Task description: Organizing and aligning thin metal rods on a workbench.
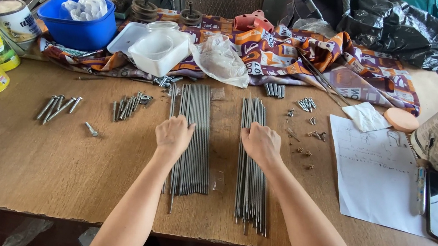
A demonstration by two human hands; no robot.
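Steel rods lie in 2 flat bundles on the wooden table (30, 161), running near to far: the left bundle (193, 148) under my left hand (173, 136), the right bundle (252, 171) under my right hand (261, 144). Both hands rest palm-down on the rods, fingers curled; I grip nothing. I judge the rods thin, stiff, smooth and prone to rolling, best pinched near mid-length. Loose bolts (58, 106) lie left; white paper (377, 176) lies right.
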